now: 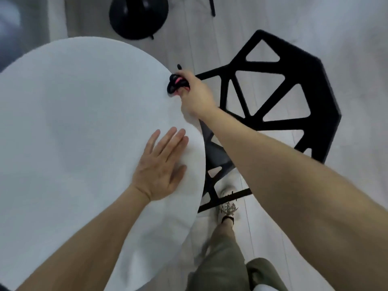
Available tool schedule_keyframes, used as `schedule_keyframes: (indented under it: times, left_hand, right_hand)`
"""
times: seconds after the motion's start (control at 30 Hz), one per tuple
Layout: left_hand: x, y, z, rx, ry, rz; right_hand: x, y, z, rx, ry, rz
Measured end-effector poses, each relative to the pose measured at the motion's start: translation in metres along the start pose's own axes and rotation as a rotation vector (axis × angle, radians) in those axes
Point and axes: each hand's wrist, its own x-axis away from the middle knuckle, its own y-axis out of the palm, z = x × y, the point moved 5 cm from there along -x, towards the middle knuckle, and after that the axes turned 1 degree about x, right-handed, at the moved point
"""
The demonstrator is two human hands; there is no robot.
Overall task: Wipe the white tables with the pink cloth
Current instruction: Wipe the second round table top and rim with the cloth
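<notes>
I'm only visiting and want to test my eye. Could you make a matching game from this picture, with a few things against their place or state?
Things:
1 left hand
2 right hand
3 chair
4 table

States:
A black, on the floor to the right of the table
B white and round
C flat on the table, fingers straight
D gripping the cloth at the table's edge

Pairs: 1-C, 2-D, 3-A, 4-B

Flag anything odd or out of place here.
No spill or damage shows. One oddity: the cloth in the right hand, at the edge of the white table, is a tight wad, mostly black with pink streaks, not spread for wiping. The left hand lies flat on the table.
</notes>
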Motion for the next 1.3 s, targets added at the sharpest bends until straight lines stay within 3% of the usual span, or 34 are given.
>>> schedule_keyframes:
  times: [0.2,0.33,0.43,0.53,0.63,0.83,0.97,1.17,1.3]
  left_hand:
    - [0.000,-0.007,0.003,0.018,-0.040,-0.045]
    - [-0.022,-0.015,-0.028,0.238,-0.595,-0.150]
    - [-0.048,-0.016,-0.048,0.306,-0.794,-0.390]
    - [-0.061,-0.017,-0.053,0.356,-0.847,-0.556]
    - [-0.059,-0.019,-0.050,0.361,-0.877,-0.616]
    - [-0.061,-0.030,-0.046,0.413,-0.948,-0.664]
    - [-0.065,-0.037,-0.044,0.438,-0.988,-0.697]
    - [-0.065,-0.036,-0.047,0.429,-0.989,-0.745]
    - [-0.067,-0.037,-0.048,0.422,-0.993,-0.765]
  right_hand:
    - [0.143,-0.010,0.030,-0.093,0.166,0.109]
    - [0.151,-0.022,0.028,-0.040,0.175,0.038]
    - [0.069,-0.021,0.003,0.029,0.113,-0.008]
    - [-0.033,-0.006,-0.035,0.157,-0.046,-0.124]
    - [-0.083,0.008,-0.063,0.234,-0.110,-0.252]
    - [-0.016,-0.009,-0.020,0.026,-0.032,-0.173]
    - [0.015,-0.030,-0.004,0.043,0.006,-0.258]
    - [-0.144,0.049,-0.094,0.170,-0.139,-0.409]
    - [-0.197,0.104,-0.138,0.264,-0.241,-0.494]
